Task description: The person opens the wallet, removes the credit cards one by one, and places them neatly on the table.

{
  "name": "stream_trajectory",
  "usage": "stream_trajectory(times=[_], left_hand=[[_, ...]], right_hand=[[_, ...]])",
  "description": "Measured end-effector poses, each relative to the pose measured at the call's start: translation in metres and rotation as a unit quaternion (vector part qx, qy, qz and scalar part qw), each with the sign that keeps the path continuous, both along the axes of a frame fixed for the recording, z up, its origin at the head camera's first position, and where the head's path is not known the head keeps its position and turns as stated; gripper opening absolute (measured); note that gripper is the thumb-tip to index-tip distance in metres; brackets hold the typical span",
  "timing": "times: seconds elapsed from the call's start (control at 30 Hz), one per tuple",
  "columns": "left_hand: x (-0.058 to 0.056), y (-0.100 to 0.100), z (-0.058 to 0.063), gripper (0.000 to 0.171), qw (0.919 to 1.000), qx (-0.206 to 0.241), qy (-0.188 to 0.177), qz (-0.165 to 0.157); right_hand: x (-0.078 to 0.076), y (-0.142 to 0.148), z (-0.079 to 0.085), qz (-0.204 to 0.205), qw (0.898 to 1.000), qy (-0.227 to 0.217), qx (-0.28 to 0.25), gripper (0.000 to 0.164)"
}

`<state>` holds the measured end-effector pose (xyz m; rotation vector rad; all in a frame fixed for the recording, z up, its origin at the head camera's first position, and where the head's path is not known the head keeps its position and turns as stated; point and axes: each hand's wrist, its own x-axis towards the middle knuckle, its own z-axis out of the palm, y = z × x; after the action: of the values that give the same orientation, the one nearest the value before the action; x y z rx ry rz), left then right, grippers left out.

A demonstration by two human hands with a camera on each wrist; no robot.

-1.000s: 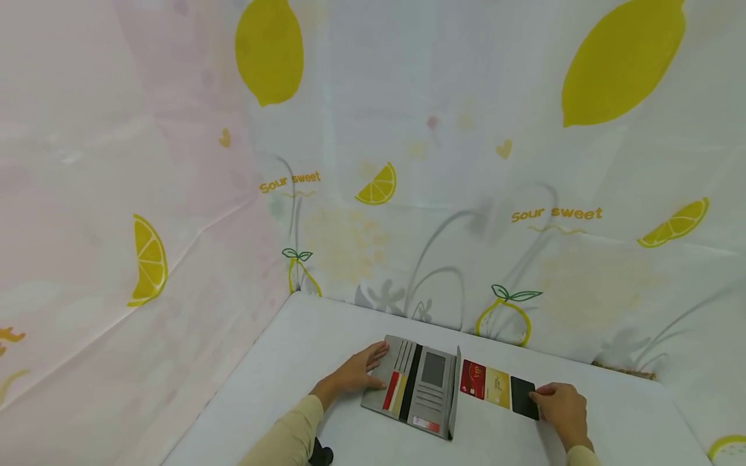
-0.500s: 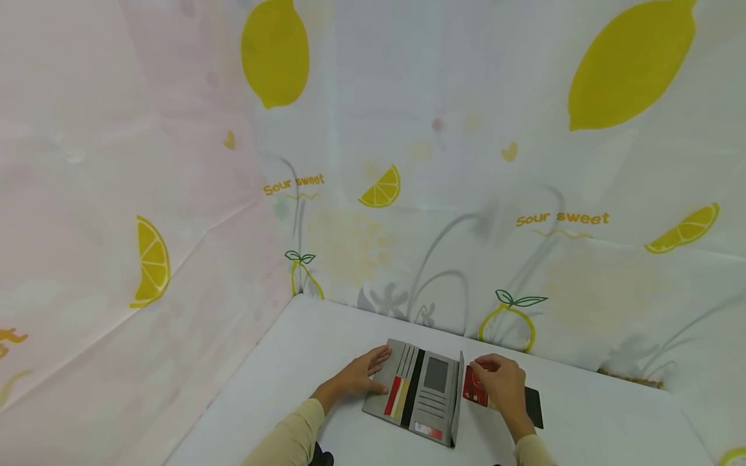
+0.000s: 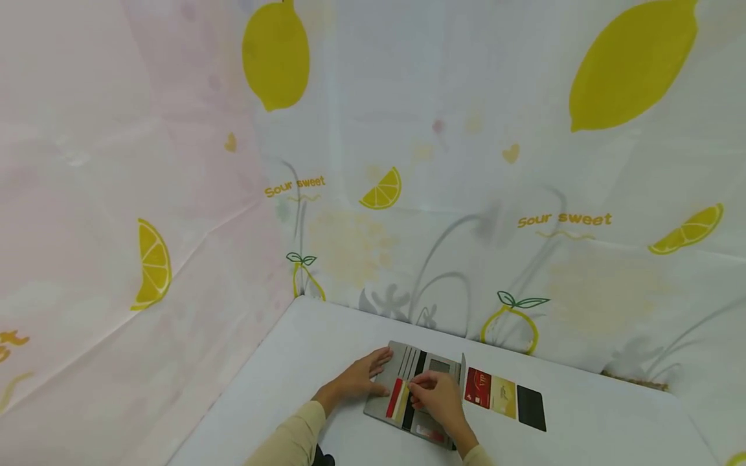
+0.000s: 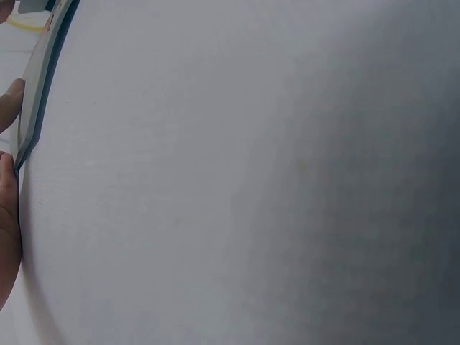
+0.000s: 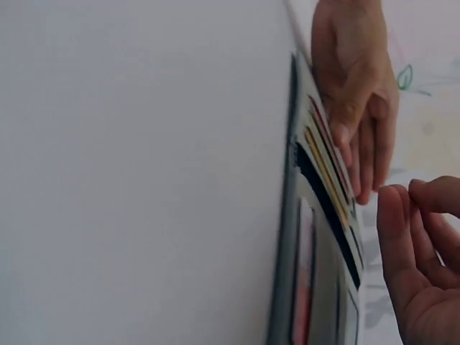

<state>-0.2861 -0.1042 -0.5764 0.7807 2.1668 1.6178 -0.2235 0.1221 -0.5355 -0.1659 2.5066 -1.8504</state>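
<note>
Right fingertips: thumb and index (image 5: 392, 201) almost meeting, loosely bent, and I can't see anything pinched between them.
Wallet vs those fingers: the open grey wallet (image 3: 401, 361) is right under them; the wrist cam shows a small gap, so they're hovering, not touching.
Right hand: this one (image 3: 441, 398) hangs over the middle of the wallet, pointing left, forearm slanting in from the bottom edge.
Left hand: fingers pretty much straight and spread, not gripping; it (image 3: 357, 380) lies along the wallet's left edge, thumb resting on it. Forearm comes up from lower left in a beige sleeve (image 3: 289, 432).
Card slots: a red strip (image 3: 394, 399) and a gold strip poke out of the left panel.
Off to the right: red VIP card (image 3: 478, 388), gold card (image 3: 503, 398), black card (image 3: 531, 408), lined up on the white table (image 3: 606, 427).
</note>
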Motion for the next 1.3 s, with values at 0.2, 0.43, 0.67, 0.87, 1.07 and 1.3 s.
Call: stream_trajectory(times=[0.2,0.43,0.67,0.87,1.07,1.3], left_hand=[[-0.002,-0.001,-0.001,0.095,1.0000,0.000,0.009,0.000],[-0.001,-0.001,-0.002,0.095,1.0000,0.009,-0.003,0.002],[0.000,0.000,-0.002,0.095,0.9999,0.013,0.000,-0.005],[-0.001,0.000,0.000,0.095,0.9999,0.012,-0.002,-0.004],[0.000,-0.002,-0.001,0.095,0.9999,0.013,-0.003,-0.004],[0.000,-0.001,-0.002,0.095,0.9999,0.014,-0.005,-0.002]], right_hand=[[0.008,-0.008,-0.012,0.014,0.999,-0.036,-0.005,0.011],[0.010,-0.005,-0.015,0.013,0.998,-0.064,0.012,0.008],[0.008,0.004,-0.017,0.024,0.992,-0.121,-0.033,0.016],[0.005,0.007,-0.018,0.033,0.991,-0.123,-0.045,0.020],[0.006,0.004,-0.013,0.033,0.989,-0.136,-0.053,0.022],[0.002,0.001,-0.005,0.026,0.984,-0.156,-0.079,0.031]])
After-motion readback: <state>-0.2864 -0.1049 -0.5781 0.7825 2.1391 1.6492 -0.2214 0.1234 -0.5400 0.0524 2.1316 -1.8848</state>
